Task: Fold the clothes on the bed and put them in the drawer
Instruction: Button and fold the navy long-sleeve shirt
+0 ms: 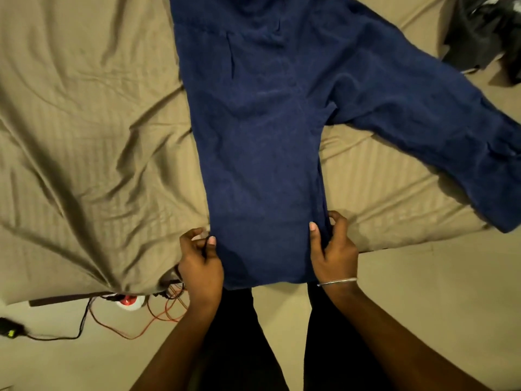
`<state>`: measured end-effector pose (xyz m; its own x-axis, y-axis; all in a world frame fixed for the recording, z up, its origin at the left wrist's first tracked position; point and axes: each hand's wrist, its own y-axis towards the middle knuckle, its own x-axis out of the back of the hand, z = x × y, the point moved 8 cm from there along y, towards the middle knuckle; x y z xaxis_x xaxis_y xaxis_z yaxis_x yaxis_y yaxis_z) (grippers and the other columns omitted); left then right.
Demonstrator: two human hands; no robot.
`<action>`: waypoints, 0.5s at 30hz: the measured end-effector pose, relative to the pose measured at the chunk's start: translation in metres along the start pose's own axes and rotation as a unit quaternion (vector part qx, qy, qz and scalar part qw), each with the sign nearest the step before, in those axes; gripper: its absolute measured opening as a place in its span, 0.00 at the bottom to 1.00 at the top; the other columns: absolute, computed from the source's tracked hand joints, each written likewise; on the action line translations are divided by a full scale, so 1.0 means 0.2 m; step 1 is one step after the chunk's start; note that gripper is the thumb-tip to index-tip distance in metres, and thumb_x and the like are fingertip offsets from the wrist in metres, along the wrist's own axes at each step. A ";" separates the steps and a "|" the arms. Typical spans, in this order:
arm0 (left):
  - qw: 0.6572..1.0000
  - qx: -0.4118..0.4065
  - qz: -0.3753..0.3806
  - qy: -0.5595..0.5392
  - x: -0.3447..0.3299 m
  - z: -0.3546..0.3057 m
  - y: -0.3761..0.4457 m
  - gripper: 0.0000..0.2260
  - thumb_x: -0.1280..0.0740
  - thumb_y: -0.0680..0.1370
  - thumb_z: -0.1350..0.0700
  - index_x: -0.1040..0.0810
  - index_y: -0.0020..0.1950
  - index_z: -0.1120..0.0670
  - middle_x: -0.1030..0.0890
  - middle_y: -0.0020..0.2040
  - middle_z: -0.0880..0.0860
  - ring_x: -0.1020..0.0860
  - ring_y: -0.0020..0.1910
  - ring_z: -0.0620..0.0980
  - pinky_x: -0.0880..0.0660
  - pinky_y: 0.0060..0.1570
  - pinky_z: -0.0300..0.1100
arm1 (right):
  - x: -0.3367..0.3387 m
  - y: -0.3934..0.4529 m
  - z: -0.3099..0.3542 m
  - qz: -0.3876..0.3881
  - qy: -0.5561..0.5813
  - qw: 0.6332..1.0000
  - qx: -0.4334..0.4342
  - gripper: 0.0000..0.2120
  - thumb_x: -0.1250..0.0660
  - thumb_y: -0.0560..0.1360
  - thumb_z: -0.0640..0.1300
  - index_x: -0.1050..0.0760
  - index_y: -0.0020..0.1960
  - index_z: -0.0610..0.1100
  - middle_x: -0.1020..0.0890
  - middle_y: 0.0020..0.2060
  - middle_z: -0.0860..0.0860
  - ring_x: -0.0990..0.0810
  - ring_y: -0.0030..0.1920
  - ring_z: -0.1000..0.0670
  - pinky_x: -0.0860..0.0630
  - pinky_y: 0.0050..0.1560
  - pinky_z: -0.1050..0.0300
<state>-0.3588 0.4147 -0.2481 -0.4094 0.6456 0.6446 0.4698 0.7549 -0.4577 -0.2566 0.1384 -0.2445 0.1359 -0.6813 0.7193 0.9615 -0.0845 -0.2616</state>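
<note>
A pair of navy trousers (267, 131) lies spread on the bed (84, 122), which is covered with a creased tan sheet. One leg runs straight toward the near edge of the bed and its hem hangs just over that edge; the other leg angles off to the right and reaches the right side of the view. The waist end runs out of view at the far side.

Both hands hold the hem end of the near leg. The left hand (200, 263) has its grip clamped on the left edge of the leg, thumb on top of the cloth and fingers curled under. The right hand (332, 249) has its grip clamped on the right edge, thumb pressed flat on top and fingers curled round the side seam. A thin bangle (338, 282) sits on the right wrist.

At the far right corner of the bed lies a dark heap of clothing (485, 38), apart from the trousers. On the floor (423, 292) at the near left, just beside the bed's edge, are a white and red round object (130, 301), orange wires (158, 320) and a black cable (70, 334) leading to a small black device (8, 330)
</note>
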 end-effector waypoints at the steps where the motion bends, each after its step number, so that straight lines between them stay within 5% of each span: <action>1: 1.000 0.004 -0.003 0.005 0.00 0.00 -0.01 0.08 0.35 0.80 0.59 0.28 0.59 0.54 0.18 0.49 0.54 0.20 0.50 0.56 0.26 0.50 0.45 | 0.00 -0.03 -0.02 0.007 -0.006 1.000 -0.009 0.20 0.40 0.78 0.59 0.37 0.65 0.51 0.16 0.50 0.46 0.17 0.41 0.43 0.25 0.37 0.58; 3: 0.998 -0.027 -0.021 0.043 -0.01 -0.05 -0.02 0.10 0.36 0.80 0.61 0.29 0.61 0.55 0.20 0.53 0.55 0.21 0.54 0.57 0.29 0.51 0.44 | 0.02 -0.06 -0.02 -0.011 -0.052 0.999 -0.005 0.24 0.39 0.76 0.58 0.37 0.67 0.48 0.19 0.53 0.44 0.18 0.45 0.42 0.26 0.39 0.57; 6: 0.969 -0.193 -0.066 0.142 -0.06 -0.31 -0.07 0.16 0.36 0.78 0.62 0.28 0.65 0.59 0.24 0.62 0.58 0.26 0.61 0.59 0.29 0.59 0.53 | 0.12 0.00 0.11 -0.112 -0.120 0.984 0.074 0.24 0.34 0.75 0.52 0.29 0.65 0.40 0.24 0.58 0.40 0.24 0.55 0.40 0.27 0.50 0.46; 9: 0.925 -0.343 -0.001 0.164 -0.24 -0.54 -0.09 0.20 0.39 0.81 0.54 0.31 0.73 0.56 0.30 0.74 0.53 0.36 0.75 0.53 0.37 0.72 0.51 | 0.06 0.15 0.32 -0.092 -0.130 0.970 0.182 0.25 0.37 0.78 0.52 0.30 0.71 0.41 0.29 0.70 0.43 0.30 0.69 0.43 0.33 0.63 0.42; 12: 0.904 -0.314 0.078 0.280 -0.42 -0.51 0.01 0.33 0.46 0.80 0.37 0.47 0.81 0.51 0.48 0.81 0.47 0.53 0.80 0.49 0.49 0.76 0.56 | -0.14 0.27 0.37 0.031 -0.229 0.944 0.236 0.31 0.42 0.80 0.58 0.41 0.79 0.46 0.42 0.79 0.49 0.44 0.78 0.48 0.44 0.71 0.37; 15: 0.900 -0.261 0.088 0.337 -0.43 -0.39 0.09 0.43 0.49 0.75 0.27 0.56 0.81 0.51 0.56 0.81 0.46 0.56 0.80 0.49 0.47 0.75 0.63 | -0.24 0.33 0.24 0.100 -0.294 0.922 0.230 0.36 0.46 0.79 0.64 0.49 0.80 0.48 0.48 0.80 0.52 0.50 0.79 0.49 0.50 0.74 0.36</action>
<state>-0.2540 0.3630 -0.2640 0.1914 0.4006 0.8961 0.8571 0.3767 -0.3514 -0.1875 0.2003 -0.2661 0.2976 -0.1262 0.9463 0.8848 0.4087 -0.2237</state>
